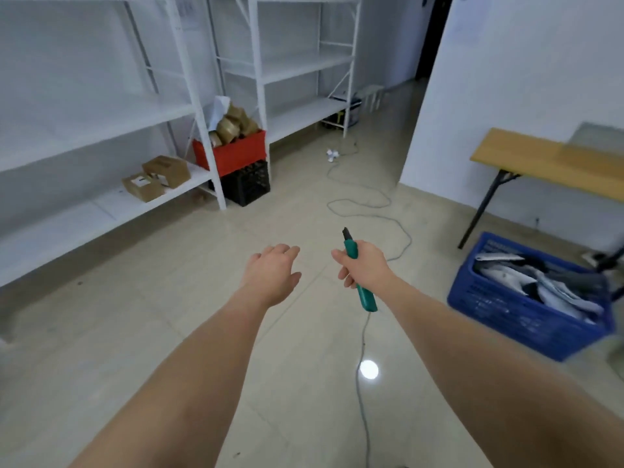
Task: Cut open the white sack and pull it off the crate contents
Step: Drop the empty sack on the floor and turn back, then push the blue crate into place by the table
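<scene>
Right hand [366,266] grips a green utility knife [360,278], left hand [275,270] spread empty; blurred blue crate [499,309] seemingly holds packages.

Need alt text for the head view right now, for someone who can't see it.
Right hand grips a green box cutter, blade out; the empty left hand is held open over the tiled floor. A red crate of brown parcels sits ahead by white shelving; a blue crate sits on the right.

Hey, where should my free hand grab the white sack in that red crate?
Grab the white sack by its loose top, reaching down from above with the left hand. It sticks up over the red crate; parcels crowd its right side and a shelf post its front.
</scene>
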